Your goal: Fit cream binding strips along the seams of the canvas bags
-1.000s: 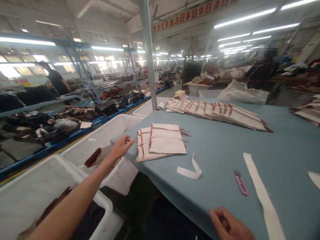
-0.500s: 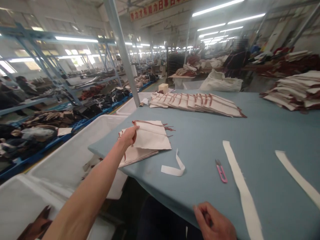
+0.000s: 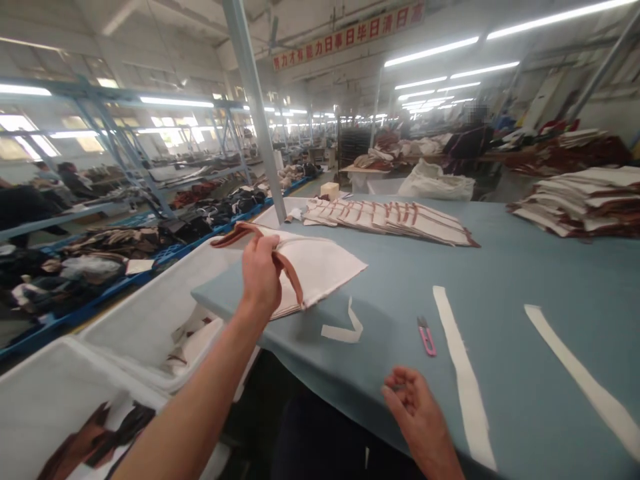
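Observation:
My left hand (image 3: 261, 275) is closed on a small stack of cream fabric pieces with brown trim (image 3: 320, 267), lifted off the near left corner of the blue table (image 3: 500, 267). My right hand (image 3: 417, 413) rests near the table's front edge, fingers loosely curled, nothing visible in it. Pink thread snips (image 3: 426, 335) lie a little beyond the right hand. A short curled white strip (image 3: 344, 329) lies below the lifted stack.
Two long white fabric strips (image 3: 463, 373) (image 3: 583, 380) lie on the table. A fanned row of trimmed pieces (image 3: 390, 219) sits further back, a tall pile (image 3: 580, 193) at right. White bins (image 3: 150, 320) stand left of the table. People work in the background.
My left hand reached the fabric stack, gripped it and lifted it off the table toward me. My right hand shifted slightly along the front edge.

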A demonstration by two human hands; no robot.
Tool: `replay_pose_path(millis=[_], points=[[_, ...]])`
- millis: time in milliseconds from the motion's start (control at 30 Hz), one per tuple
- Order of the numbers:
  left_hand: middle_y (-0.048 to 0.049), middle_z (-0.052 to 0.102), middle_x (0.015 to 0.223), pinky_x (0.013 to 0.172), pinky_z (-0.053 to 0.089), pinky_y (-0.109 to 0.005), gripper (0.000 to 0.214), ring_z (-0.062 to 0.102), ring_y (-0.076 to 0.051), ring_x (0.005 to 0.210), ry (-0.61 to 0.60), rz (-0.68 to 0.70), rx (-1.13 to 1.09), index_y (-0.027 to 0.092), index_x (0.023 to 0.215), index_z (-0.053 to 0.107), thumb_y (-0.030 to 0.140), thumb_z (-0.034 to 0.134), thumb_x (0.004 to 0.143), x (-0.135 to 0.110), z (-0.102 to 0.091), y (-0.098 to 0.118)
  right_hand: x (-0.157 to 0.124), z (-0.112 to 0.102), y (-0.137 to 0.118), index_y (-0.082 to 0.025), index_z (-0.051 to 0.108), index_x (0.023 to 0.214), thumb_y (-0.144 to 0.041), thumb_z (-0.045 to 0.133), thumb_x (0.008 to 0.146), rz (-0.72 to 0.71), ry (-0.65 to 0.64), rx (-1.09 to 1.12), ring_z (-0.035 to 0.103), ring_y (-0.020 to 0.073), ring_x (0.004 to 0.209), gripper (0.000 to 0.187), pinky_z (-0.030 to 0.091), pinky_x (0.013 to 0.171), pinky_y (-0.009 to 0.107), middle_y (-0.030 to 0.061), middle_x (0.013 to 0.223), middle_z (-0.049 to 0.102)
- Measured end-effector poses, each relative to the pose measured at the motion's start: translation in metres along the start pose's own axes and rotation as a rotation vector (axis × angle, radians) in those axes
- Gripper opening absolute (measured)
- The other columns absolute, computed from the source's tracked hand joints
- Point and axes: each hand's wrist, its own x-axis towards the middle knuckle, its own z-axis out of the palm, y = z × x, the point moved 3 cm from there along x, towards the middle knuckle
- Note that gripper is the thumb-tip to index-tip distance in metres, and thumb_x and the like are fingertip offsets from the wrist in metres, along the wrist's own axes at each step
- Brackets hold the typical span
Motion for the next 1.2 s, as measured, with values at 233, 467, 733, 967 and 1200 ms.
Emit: replay_pose_path(millis=[233,467,733,967,1200], points=[[0.0025,0.068,0.071,0.066,0.054,-0.026,0.023,0.069,-0.020,0.071,0.176,-0.109,0.082,0.020,0.088,0.061,0.036,0.071,0.073,-0.153,-0.044,0.012,-0.039,-0.009,-0.111,-0.018,0.046,0.143,-0.044,0.074,0.088,-0.745,0.223,-0.320,0.059,0.0381,0.128,0.067,0.052,0.102,0.059,0.0223,0.140,0.059],[0.0001,0.064,0.064,0.056,0.052,-0.031,0.037,0.064,-0.021,0.059,0.239,-0.400,0.046,0.024,0.081,0.060,0.061,0.061,0.088,-0.263,-0.091,0.015,-0.092,-0.016,-0.166,-0.018,0.062,0.119,-0.019,0.044,0.104,-1.128,-0.204,-0.100,0.074,0.0214,0.087,0.024,0.057,0.077,0.033,0.0107,0.094,0.077],[-0.0036,0.066,0.077,0.073,0.052,-0.031,0.025,0.064,-0.021,0.077,0.010,0.037,0.517,0.023,0.080,0.066,0.040,0.062,0.097,-0.289,-0.115,0.019,-0.102,-0.070,-0.151,-0.024,0.063,0.100,-0.042,0.038,0.110,-0.868,-0.368,-0.238,0.071,0.0180,0.062,0.033,0.051,0.058,0.027,0.0039,0.076,0.075],[-0.0066,0.069,0.103,0.084,0.054,-0.036,0.027,0.066,-0.023,0.096,-0.343,0.504,0.828,0.021,0.111,0.060,0.011,0.065,0.086,-0.268,-0.077,-0.003,-0.101,-0.088,-0.146,-0.023,0.063,0.098,-0.030,0.042,0.108,-0.792,-0.389,-0.340,0.070,0.0168,0.059,0.024,0.050,0.056,0.025,0.0023,0.074,0.074],[-0.0043,0.071,0.094,0.077,0.054,-0.032,0.021,0.068,-0.019,0.086,-0.365,0.464,0.803,0.020,0.108,0.059,0.012,0.062,0.088,-0.262,-0.070,-0.028,-0.099,-0.087,-0.137,-0.024,0.064,0.100,-0.027,0.044,0.106,-0.647,-0.417,-0.342,0.069,0.0153,0.059,0.021,0.049,0.056,0.023,0.0009,0.078,0.074]])
